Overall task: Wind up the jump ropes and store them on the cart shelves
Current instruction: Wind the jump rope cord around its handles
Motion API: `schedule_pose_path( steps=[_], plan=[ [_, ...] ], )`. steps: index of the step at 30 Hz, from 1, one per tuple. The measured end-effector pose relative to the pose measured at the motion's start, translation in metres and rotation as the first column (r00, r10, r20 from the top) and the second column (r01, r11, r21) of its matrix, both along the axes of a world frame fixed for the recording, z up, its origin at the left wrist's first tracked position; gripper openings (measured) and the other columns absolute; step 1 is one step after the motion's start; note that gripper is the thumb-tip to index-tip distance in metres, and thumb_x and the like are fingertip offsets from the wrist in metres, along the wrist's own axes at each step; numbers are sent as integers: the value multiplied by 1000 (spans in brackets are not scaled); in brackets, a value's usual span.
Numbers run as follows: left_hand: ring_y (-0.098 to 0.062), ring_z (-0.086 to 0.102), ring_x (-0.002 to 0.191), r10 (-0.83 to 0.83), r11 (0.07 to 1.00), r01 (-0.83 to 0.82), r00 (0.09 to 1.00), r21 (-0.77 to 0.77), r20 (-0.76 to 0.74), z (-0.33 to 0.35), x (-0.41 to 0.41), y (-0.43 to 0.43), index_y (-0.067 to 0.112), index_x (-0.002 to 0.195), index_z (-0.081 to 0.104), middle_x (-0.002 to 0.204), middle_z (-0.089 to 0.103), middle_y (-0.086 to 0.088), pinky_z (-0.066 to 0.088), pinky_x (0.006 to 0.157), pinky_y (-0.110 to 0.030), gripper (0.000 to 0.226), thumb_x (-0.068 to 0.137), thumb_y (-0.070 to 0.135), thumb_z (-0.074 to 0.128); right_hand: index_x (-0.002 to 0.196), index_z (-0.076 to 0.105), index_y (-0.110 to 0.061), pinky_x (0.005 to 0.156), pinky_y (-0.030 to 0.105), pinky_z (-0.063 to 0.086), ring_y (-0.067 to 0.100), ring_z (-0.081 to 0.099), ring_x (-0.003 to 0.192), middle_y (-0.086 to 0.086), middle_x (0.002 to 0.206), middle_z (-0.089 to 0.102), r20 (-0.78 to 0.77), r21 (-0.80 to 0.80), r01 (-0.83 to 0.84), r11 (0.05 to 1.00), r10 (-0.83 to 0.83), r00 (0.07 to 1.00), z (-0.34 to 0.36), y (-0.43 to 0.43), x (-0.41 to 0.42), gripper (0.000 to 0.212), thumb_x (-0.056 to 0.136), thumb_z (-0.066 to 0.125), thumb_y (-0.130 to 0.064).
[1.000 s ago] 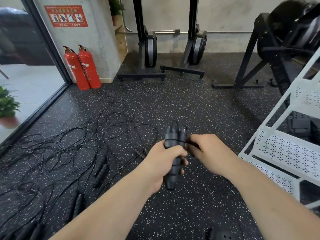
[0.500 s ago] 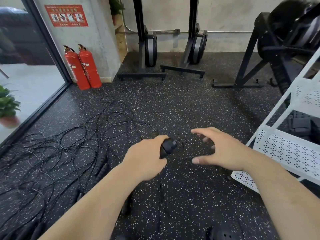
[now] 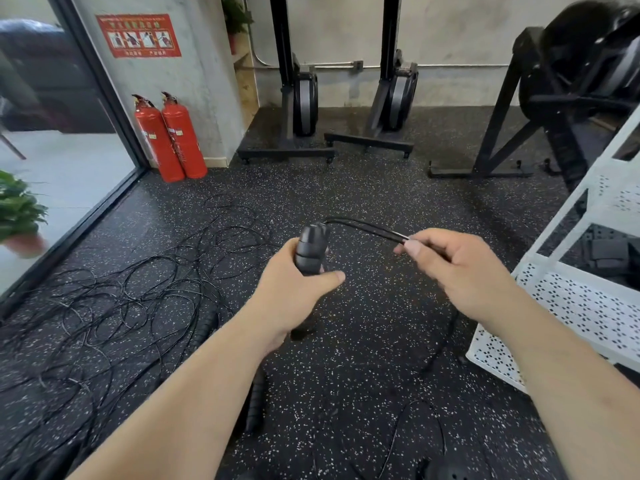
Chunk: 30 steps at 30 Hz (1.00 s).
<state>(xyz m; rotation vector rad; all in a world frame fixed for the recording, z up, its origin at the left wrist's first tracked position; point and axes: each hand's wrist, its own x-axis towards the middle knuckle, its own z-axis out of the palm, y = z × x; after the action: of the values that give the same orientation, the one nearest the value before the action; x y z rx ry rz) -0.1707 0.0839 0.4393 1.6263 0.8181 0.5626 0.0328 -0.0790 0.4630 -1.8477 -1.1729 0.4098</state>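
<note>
My left hand [image 3: 294, 292] grips the black handles [image 3: 310, 249] of a jump rope, held upright in the middle of the view. From the handle tops the black cord [image 3: 363, 226] arcs right into my right hand [image 3: 453, 268], which pinches it between thumb and fingers. The cord runs on below my right hand and down to the floor. A tangle of other black jump ropes [image 3: 114, 296] lies on the speckled floor to the left, with spare handles [image 3: 207, 323] among them. The white perforated cart [image 3: 581, 306] stands at the right.
Two red fire extinguishers [image 3: 169, 136] stand by the pillar at the back left. Black gym machines [image 3: 301, 98] line the far wall, and another machine [image 3: 575, 81] stands behind the cart. A potted plant [image 3: 17, 213] sits beyond the glass at the left.
My right hand, open half a second ago, now pinches the cord and has drawn it out to the right. My left hand has raised the handles upright again.
</note>
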Motion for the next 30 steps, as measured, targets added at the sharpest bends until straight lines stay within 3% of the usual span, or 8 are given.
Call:
schedule_pose_path(
  steps=[5,9,11,13,16,19,25,30],
  plan=[
    [-15,53,62,168,851,-20,957,-525,236,1,13,-8,17,104,66,80,61,-2,49,60,-33,50,78,54,88,104,77,-42,48,17,33,6,39,49,-4,63,58,17,64,53,997,-54,998,-6,12,-26,23,109,55,-40],
    [-15,56,63,317,701,7,893,-713,320,-6,23,-9,21,106,66,83,63,0,53,61,-33,58,70,58,93,108,74,-44,59,13,42,-2,56,58,-22,75,68,127,31,43,999,-47,991,-21,23,-61,16,106,60,-36],
    [-17,58,67,377,664,-15,870,-747,318,-11,26,-9,22,103,66,82,62,1,56,70,-35,57,66,49,100,119,78,-37,71,22,48,0,62,77,-17,85,67,209,63,33,997,-46,977,-31,28,-73,20,105,64,-33],
    [-20,62,73,445,632,-81,852,-771,276,-15,28,-10,21,97,67,80,63,1,56,79,-39,42,73,33,99,122,79,-32,72,25,49,4,61,80,-15,87,62,255,98,-1,995,-24,967,-40,32,-82,21,105,66,-29],
    [-19,62,69,535,618,-177,808,-766,246,-20,30,-9,18,90,66,74,64,0,54,77,-39,15,88,12,80,126,77,-29,76,27,52,4,62,84,-14,93,62,284,114,-21,993,-13,959,-46,34,-88,25,105,66,-22],
    [-19,61,74,571,613,-162,768,-773,291,-21,29,-7,20,94,65,75,63,-1,53,78,-38,16,92,4,66,132,72,-29,83,30,53,5,62,94,-16,108,60,279,57,-27,998,10,960,-52,34,-92,30,107,57,-25],
    [-23,69,96,571,507,-16,755,-862,322,-25,23,-7,17,104,66,100,69,-3,55,105,-46,10,98,25,68,153,45,-45,103,32,44,5,47,122,-23,135,50,299,-133,-92,987,129,946,-49,32,-97,56,104,30,-67],
    [-28,72,105,484,522,-13,828,-853,284,-26,19,-12,14,96,81,114,75,-6,53,110,-49,34,99,47,70,147,49,-49,92,33,51,7,59,104,-17,119,60,207,-27,-66,997,70,976,-55,33,-100,43,104,51,-54]
  ],
)
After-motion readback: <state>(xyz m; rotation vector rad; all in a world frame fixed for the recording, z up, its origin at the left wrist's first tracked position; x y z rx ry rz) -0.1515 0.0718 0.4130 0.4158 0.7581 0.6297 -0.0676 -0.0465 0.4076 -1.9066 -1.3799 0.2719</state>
